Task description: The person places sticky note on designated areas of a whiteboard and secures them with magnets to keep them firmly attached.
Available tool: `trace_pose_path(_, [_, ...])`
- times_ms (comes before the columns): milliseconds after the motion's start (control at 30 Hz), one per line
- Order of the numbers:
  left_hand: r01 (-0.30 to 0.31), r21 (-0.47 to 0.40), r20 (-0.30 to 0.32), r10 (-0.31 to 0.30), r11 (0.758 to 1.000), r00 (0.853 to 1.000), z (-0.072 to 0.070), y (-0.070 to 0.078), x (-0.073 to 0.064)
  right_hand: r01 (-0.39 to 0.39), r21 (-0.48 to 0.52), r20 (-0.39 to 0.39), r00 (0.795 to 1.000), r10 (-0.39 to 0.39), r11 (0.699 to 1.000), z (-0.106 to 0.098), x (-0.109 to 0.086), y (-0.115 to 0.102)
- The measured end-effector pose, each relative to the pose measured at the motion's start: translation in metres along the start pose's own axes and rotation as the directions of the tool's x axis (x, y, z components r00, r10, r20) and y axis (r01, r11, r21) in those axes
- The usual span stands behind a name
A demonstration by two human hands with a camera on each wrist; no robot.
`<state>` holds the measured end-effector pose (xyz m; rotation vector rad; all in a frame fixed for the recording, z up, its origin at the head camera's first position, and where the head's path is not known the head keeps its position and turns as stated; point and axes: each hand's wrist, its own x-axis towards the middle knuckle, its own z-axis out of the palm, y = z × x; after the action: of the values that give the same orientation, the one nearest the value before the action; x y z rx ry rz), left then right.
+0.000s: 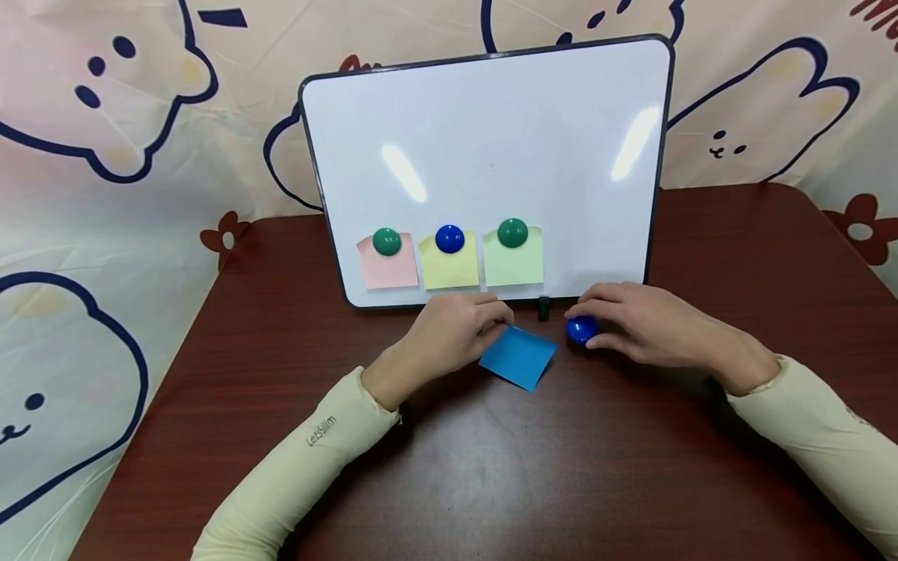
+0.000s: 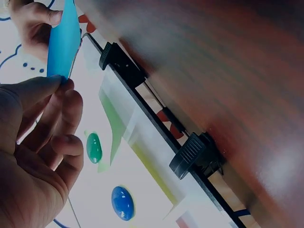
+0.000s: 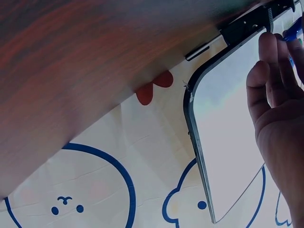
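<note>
My left hand (image 1: 459,327) pinches a blue sticky note (image 1: 519,357) by its upper left corner, and the note hangs above the table. In the left wrist view the thumb and forefinger meet on the edge of that note (image 2: 64,40). To the right, my right hand (image 1: 648,326) holds a round blue magnet (image 1: 581,329) between thumb and fingers, just below the whiteboard (image 1: 582,156). In the right wrist view only a piece of the magnet (image 3: 293,29) shows past the fingers. A small gap separates note and magnet.
On the board's lower part, a pink note (image 1: 389,269), a yellow note (image 1: 450,269) and a light green note (image 1: 514,265) hang under round magnets, green, blue and green. Black clips (image 2: 197,154) support the board's bottom edge on the dark wooden table (image 1: 484,467). Behind hangs a patterned cloth (image 1: 245,47).
</note>
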<state>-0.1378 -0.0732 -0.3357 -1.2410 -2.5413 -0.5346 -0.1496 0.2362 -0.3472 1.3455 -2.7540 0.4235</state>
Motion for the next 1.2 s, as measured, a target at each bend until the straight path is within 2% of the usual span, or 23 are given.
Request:
trace_pose_path(600, [0.007,0.015,-0.062,-0.006,1.0,0.998,-0.004,-0.004,0.001,-0.047,-0.026,-0.055,0.997,0.045,0.999,-0.004,0.002,0.0])
trace_pose_path(733, [0.016,0.014,-0.06,-0.015,1.0,0.998,-0.004,-0.006,0.002,-0.047,-0.03,-0.06,0.997,0.045,0.998,-0.004,0.001,0.001])
trace_pose_path(933, [0.03,0.03,-0.088,-0.027,0.999,0.996,-0.005,-0.011,0.002,-0.025,-0.039,-0.065,0.998,0.023,0.999,-0.004,0.001,0.002])
trace_pose_path(1067, [0.07,0.027,-0.114,-0.067,0.997,0.991,-0.005,-0.014,0.005,-0.012,-0.043,-0.069,0.998,0.009,0.999,-0.004,0.002,0.003])
trace_pose_path(1200, [0.151,0.025,-0.123,-0.147,0.988,0.981,-0.007,-0.016,0.009,-0.006,-0.047,-0.061,0.998,0.004,0.999,-0.004,0.001,0.002])
